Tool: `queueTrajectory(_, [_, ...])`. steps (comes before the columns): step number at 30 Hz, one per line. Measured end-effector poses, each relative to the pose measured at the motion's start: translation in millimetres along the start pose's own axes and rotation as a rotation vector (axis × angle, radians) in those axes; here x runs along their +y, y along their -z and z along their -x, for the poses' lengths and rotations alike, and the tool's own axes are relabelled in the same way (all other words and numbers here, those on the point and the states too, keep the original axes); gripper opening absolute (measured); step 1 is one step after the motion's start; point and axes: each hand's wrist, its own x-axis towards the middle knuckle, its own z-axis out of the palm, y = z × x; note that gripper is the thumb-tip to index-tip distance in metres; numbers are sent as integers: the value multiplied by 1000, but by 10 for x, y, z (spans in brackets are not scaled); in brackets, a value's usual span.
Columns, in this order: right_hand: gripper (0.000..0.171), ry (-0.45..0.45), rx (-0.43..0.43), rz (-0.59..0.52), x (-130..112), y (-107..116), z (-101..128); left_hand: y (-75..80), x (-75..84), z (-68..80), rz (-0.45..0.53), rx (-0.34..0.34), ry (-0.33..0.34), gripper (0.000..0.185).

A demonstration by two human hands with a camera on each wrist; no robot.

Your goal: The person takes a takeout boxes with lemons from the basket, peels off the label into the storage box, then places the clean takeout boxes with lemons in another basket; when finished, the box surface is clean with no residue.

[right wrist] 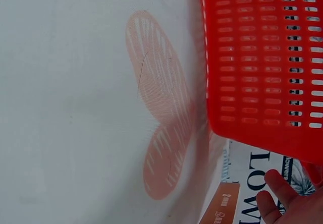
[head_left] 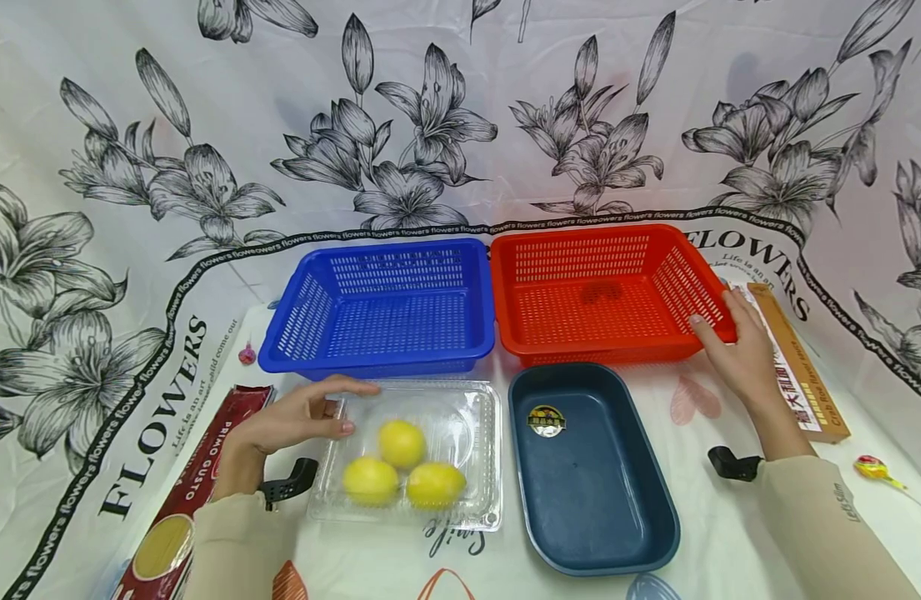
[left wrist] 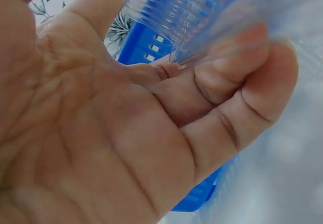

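Observation:
My left hand point(head_left: 295, 421) is at the left side of a clear plastic container point(head_left: 478, 446), thumb and index finger over its top. In the left wrist view, curled fingers point(left wrist: 217, 118) hold the clear plastic edge. Three yellow lemons point(head_left: 402, 443) show through the container. My right hand point(head_left: 743, 354) grips the right front corner of a red basket point(head_left: 610, 350), with the thumb over the rim and the other fingers outside it. The right wrist view shows some fingertips point(right wrist: 275, 181) below the basket's corner. No contents show in the basket.
A blue basket point(head_left: 377, 367) stands behind the container, left of the red one. A dark blue tray point(head_left: 591, 492) lies between my arms. Flanking them are a red pasta packet point(head_left: 205, 467) and a brown box point(head_left: 805, 367). Lollipops point(head_left: 871, 467) lie at both sides.

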Motion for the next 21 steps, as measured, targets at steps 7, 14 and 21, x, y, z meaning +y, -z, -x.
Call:
queueTrajectory(7, [73,0,-1,1,27,0,-9,0,96,25,-37,-6,-26,49])
queueTrajectory(14, [72,3,14,-10,15,-25,-5,-2,194,60,-65,-2,-31,50])
queueTrajectory(21, [71,-8,24,-17,2,-15,-1,10,360,29,-61,-4,-92,52])
